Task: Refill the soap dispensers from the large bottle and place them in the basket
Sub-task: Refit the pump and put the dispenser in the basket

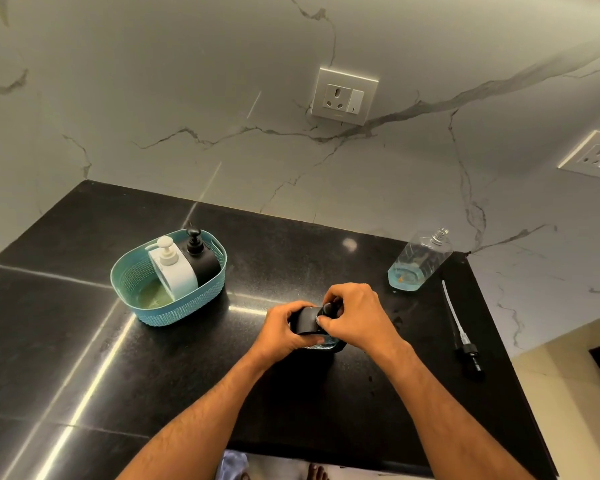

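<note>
A black soap dispenser stands on the black countertop in front of me. My left hand grips its body. My right hand is closed around its black pump head. A teal basket at the left holds a white dispenser and a black dispenser, both upright. The large clear bottle stands at the back right with its neck uncapped and a little blue liquid at its bottom. Its pump with a long tube lies flat on the counter to the right.
A marble wall with a socket rises behind the counter, and a second socket is at the far right. The counter's right edge drops to a light floor. Its front edge runs just below my forearms.
</note>
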The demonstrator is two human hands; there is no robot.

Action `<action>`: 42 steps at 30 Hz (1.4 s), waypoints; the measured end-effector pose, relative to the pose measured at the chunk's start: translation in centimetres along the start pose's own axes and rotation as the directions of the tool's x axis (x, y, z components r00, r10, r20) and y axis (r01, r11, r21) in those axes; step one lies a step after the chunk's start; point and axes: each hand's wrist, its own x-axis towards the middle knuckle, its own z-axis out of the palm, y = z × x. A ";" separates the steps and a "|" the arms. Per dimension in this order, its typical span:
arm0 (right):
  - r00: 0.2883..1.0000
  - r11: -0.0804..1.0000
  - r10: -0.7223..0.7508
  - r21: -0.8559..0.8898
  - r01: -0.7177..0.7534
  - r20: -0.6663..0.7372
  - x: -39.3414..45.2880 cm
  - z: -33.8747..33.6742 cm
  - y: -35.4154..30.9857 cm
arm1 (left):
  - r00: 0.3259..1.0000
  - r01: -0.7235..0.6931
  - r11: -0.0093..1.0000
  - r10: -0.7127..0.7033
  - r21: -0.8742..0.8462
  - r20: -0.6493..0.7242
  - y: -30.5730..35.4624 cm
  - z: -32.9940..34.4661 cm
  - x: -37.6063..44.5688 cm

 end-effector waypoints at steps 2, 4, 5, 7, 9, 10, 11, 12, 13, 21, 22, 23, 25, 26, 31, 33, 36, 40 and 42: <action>1.000 1.000 0.005 -0.014 -0.005 -0.024 0.0 0.3 0.1 | 1.000 -0.007 1.000 0.007 0.002 -0.002 0.0 0.0 0.1; 0.998 1.000 0.014 -0.008 -0.015 -0.055 0.0 0.7 0.2 | 1.000 -0.003 1.000 0.003 0.002 -0.001 0.1 0.0 0.1; 0.998 1.000 0.019 -0.004 -0.020 -0.064 0.0 0.8 0.3 | 1.000 0.000 1.000 0.000 0.001 -0.002 0.0 0.1 0.1; 0.997 1.000 0.022 0.011 -0.021 -0.071 -0.1 1.0 0.4 | 1.000 0.000 1.000 0.000 -0.003 -0.006 0.0 0.0 0.1; 0.997 0.999 0.029 0.021 -0.027 -0.073 -0.2 1.0 0.6 | 1.000 -0.003 1.000 0.003 -0.007 0.001 0.1 0.0 0.1; 0.997 0.999 0.033 0.021 -0.032 -0.069 -0.3 1.0 0.7 | 1.000 -0.005 1.000 0.005 -0.007 0.004 0.1 0.0 0.0; 0.998 0.999 0.042 0.023 -0.040 -0.057 -0.3 1.0 0.9 | 1.000 -0.002 1.000 0.002 -0.006 0.007 0.1 0.1 0.1; 0.998 0.999 0.048 0.029 -0.047 -0.045 -0.3 1.0 1.2 | 1.000 -0.002 1.000 0.002 -0.009 0.010 0.1 0.1 0.0; 0.998 0.998 0.050 0.033 -0.049 -0.038 -0.4 1.0 1.4 | 1.000 -0.002 1.000 0.002 -0.015 0.011 0.1 0.0 0.0; 0.997 0.997 -0.074 -0.029 0.073 -0.030 -0.8 1.6 1.7 | 1.000 0.005 1.000 -0.005 -0.019 0.006 0.5 0.0 0.0; 0.997 0.997 -0.066 -0.043 0.064 -0.044 -0.6 1.6 1.7 | 1.000 0.009 1.000 -0.009 -0.017 0.006 0.5 0.0 0.0; 0.997 0.998 -0.046 -0.053 0.043 -0.057 -0.6 1.7 1.7 | 1.000 0.013 1.000 -0.013 -0.014 0.006 0.5 0.0 0.0; 0.997 0.998 -0.002 -0.063 -0.003 -0.080 -0.4 1.8 1.6 | 1.000 0.012 1.000 -0.012 -0.006 0.012 0.5 -0.1 0.0; 0.996 0.998 0.010 -0.067 -0.016 -0.089 -0.4 1.9 1.6 | 1.000 0.012 1.000 -0.012 0.000 0.016 0.6 -0.2 0.0; 0.995 0.998 -0.048 -0.033 0.045 -0.086 -0.5 1.8 1.7 | 1.000 0.025 1.000 -0.025 0.015 0.018 0.5 -0.3 -0.1; 0.994 0.998 -0.056 -0.009 0.055 -0.091 -0.8 1.8 1.8 | 1.000 0.017 1.000 -0.017 0.014 0.024 0.5 -0.3 0.0; 0.991 0.998 -0.055 -0.018 0.053 -0.126 -1.1 2.1 1.8 | 0.999 0.013 1.000 -0.014 0.014 0.029 0.5 -0.3 0.1; 0.990 0.999 -0.047 -0.005 0.047 -0.137 -1.1 2.3 1.8 | 0.999 0.024 1.000 -0.024 0.005 0.027 0.8 -0.4 0.0; 0.988 0.998 -0.057 0.020 0.060 -0.144 -1.3 2.4 2.1 | 0.999 0.033 0.999 -0.033 0.003 0.031 1.0 -0.3 0.1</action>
